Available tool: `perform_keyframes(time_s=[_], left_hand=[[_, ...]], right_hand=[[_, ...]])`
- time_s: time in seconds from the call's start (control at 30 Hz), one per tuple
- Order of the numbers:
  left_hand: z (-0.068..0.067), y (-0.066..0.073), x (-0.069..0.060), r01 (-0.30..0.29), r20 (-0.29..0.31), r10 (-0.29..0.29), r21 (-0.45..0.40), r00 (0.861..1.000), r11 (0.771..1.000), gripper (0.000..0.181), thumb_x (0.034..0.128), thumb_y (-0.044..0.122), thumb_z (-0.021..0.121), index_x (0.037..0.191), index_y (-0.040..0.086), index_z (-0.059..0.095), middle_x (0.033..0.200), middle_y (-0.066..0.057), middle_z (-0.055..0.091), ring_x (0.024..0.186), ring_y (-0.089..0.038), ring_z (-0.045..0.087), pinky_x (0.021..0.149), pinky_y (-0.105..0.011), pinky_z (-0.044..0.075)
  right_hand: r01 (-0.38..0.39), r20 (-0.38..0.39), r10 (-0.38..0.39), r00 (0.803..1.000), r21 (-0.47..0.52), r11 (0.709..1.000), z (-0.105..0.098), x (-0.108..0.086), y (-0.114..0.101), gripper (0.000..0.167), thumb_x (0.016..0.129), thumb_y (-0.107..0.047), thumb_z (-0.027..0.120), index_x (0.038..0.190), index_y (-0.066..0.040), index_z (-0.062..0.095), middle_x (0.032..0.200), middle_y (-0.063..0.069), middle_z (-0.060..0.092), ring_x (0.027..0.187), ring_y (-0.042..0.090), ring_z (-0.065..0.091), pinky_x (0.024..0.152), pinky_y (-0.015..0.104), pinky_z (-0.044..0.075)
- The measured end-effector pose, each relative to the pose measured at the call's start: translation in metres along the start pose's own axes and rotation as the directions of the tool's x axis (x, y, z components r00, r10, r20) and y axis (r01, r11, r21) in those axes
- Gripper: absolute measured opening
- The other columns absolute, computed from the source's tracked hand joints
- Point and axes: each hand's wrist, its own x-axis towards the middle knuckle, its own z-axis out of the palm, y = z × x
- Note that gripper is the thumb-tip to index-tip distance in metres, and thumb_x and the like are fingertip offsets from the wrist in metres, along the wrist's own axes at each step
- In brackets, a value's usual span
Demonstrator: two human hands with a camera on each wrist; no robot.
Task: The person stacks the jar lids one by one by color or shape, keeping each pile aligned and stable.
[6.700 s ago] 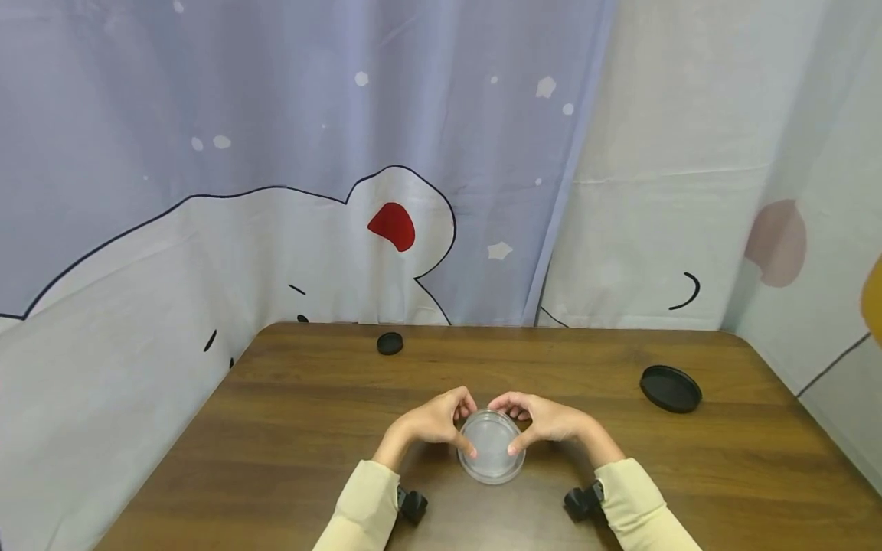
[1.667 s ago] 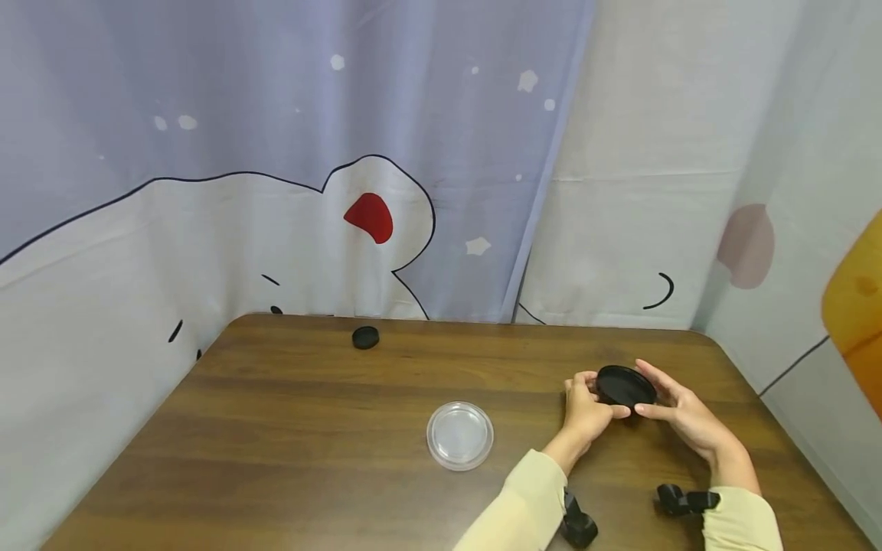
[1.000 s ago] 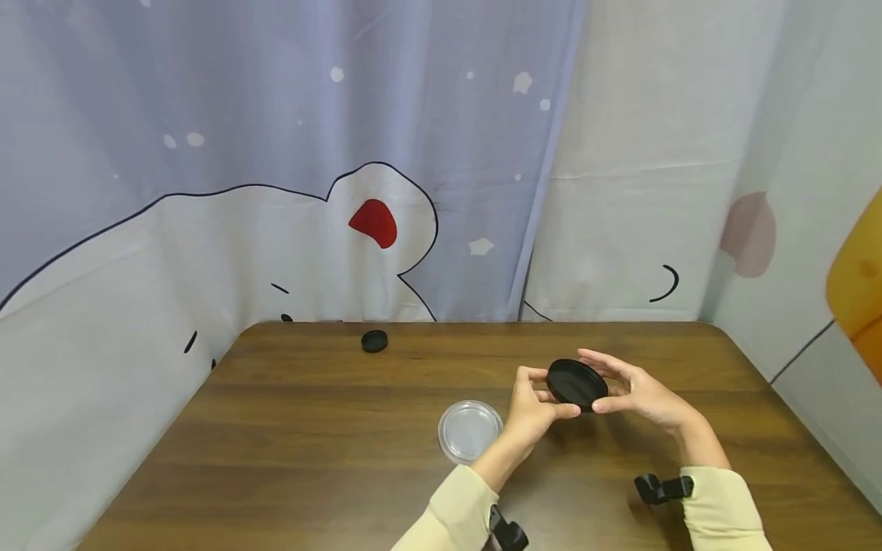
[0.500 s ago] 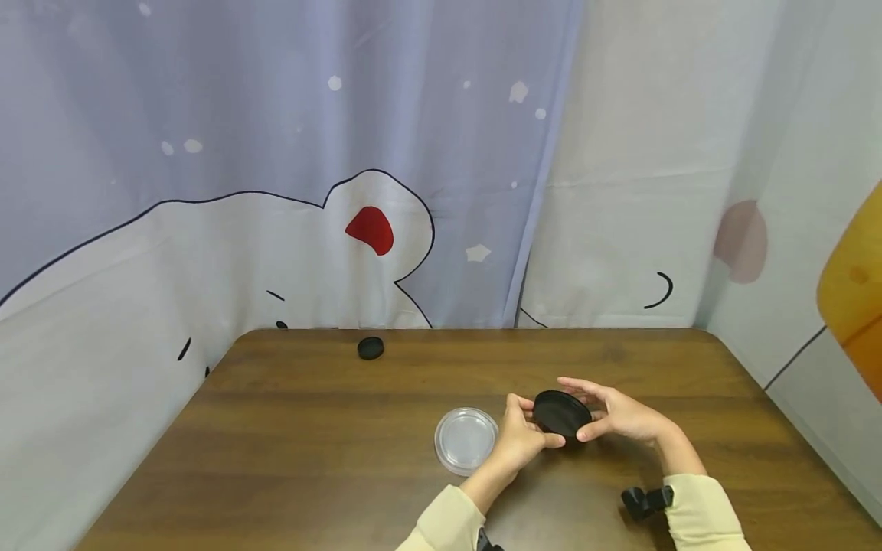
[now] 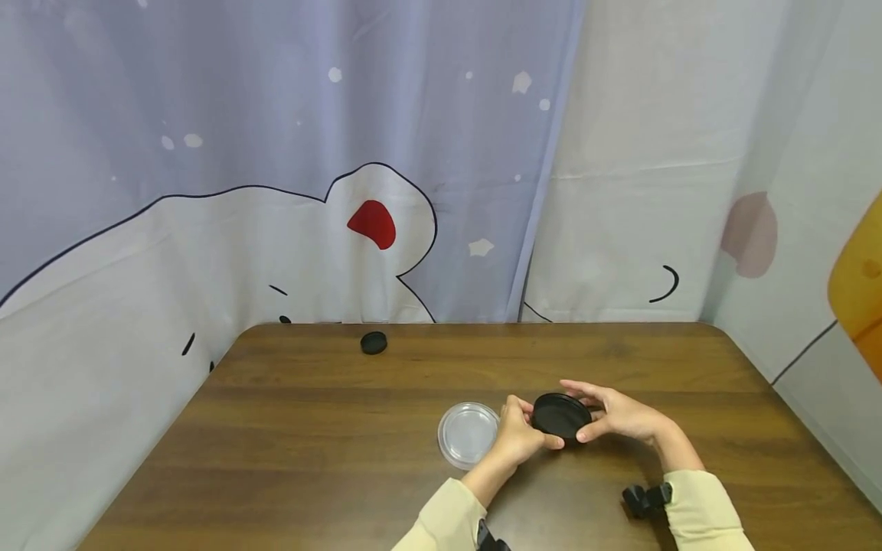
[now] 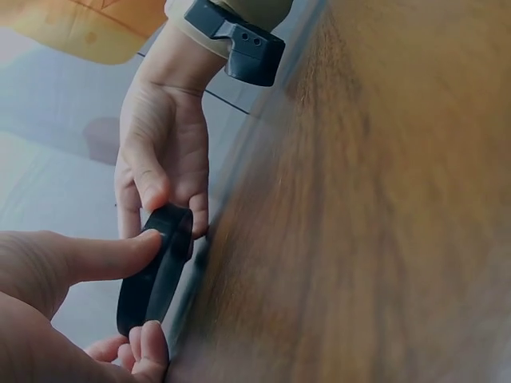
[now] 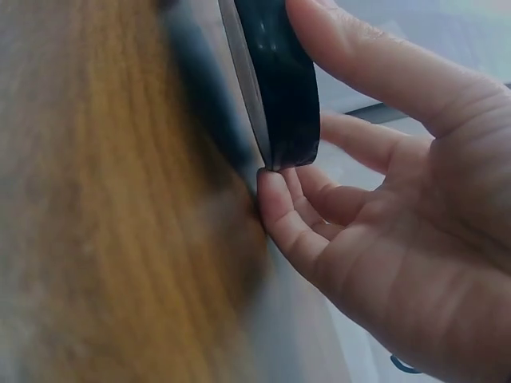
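In the head view, the left hand (image 5: 518, 436) and right hand (image 5: 623, 417) grip the large black disc (image 5: 561, 417) from opposite sides, to the right of the clear round dish (image 5: 468, 435) on the counter (image 5: 310, 459). A small black disc (image 5: 374, 343) lies near the far edge. The left wrist view shows the left thumb and fingertips pinching the large disc's rim. In the right wrist view, the right thumb presses its wall, fingers curled at its edge.

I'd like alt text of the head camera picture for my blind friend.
A person's left hand and right hand hold a round black dish at a wooden table. A clear round dish lies beside the left hand; a smaller black disc rests near the far edge, before a printed curtain.
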Motion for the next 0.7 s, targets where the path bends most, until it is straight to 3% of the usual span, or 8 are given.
perform_keyframes(time_s=[0.23,0.5,0.6,0.7], left_hand=[[-0.0025,-0.0031,0.0032,-0.025,0.049,0.025,-0.003,0.998,1.000,0.057,0.0581,-0.007,0.086,0.099,0.002,0.046,0.085,-0.004,0.046,0.078,-0.016,0.044,0.067,-0.023,0.037],[-0.0047,-0.0029,0.0030,-0.028,0.055,0.027,0.021,0.998,0.999,0.058,0.0573,-0.009,0.086,0.100,0.002,0.047,0.085,-0.005,0.047,0.076,-0.016,0.045,0.065,-0.022,0.038],[-0.0056,-0.0029,0.0027,-0.043,0.056,0.042,0.017,0.998,0.999,0.059,0.0568,-0.010,0.085,0.101,0.001,0.047,0.084,-0.006,0.047,0.075,-0.016,0.044,0.063,-0.022,0.038],[-0.0059,-0.0031,0.0023,-0.053,0.057,0.052,0.013,0.997,0.998,0.059,0.0569,-0.012,0.084,0.101,0.000,0.047,0.084,-0.006,0.047,0.074,-0.016,0.044,0.062,-0.022,0.037]], right_hand=[[-0.032,0.001,0.032,0.999,-0.001,0.999,0.0015,0.0012,-0.0003,0.083,0.081,-0.015,0.078,0.144,0.013,0.032,0.145,0.039,0.035,0.125,0.044,0.046,0.090,0.026,0.051],[-0.034,-0.049,0.028,0.998,-0.124,0.992,0.0047,0.0049,0.0003,0.083,0.077,-0.018,0.083,0.141,0.010,0.040,0.143,0.036,0.040,0.124,0.047,0.045,0.100,0.057,0.044],[-0.044,-0.062,0.037,0.997,-0.125,0.991,0.0068,0.0055,0.0001,0.083,0.075,-0.018,0.084,0.142,0.008,0.041,0.143,0.035,0.040,0.124,0.046,0.044,0.100,0.057,0.044],[-0.050,-0.065,0.042,0.997,-0.130,0.990,0.0084,0.0059,0.0004,0.085,0.074,-0.018,0.084,0.143,0.005,0.041,0.138,0.032,0.043,0.120,0.039,0.045,0.096,0.048,0.047]])
